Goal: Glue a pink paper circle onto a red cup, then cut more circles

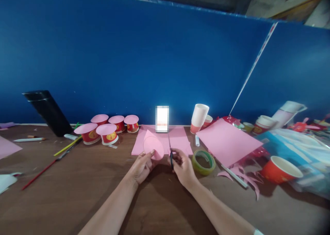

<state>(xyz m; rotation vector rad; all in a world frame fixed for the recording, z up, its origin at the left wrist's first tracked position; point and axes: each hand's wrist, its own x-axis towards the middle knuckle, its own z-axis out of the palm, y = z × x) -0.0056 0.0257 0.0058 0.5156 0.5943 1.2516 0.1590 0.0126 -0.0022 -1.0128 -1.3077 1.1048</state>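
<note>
My left hand pinches the lower edge of a pink paper piece, rounded at the bottom with a pointed corner at the top. A faint curved line shows on that paper. In my right hand are scissors with dark handles, their blades pointing up and away from me. The scissors and the paper piece are a short way apart. Under and behind both lie flat pink sheets on the brown table. A bright, blurred-out upright screen stands at the back of these sheets.
Several red paper cups with pink discs on top stand left, near a black bottle. To the right are green tape, stacked white cups, a pink sheet, paper scraps and a tipped red cup. A blue partition rises behind.
</note>
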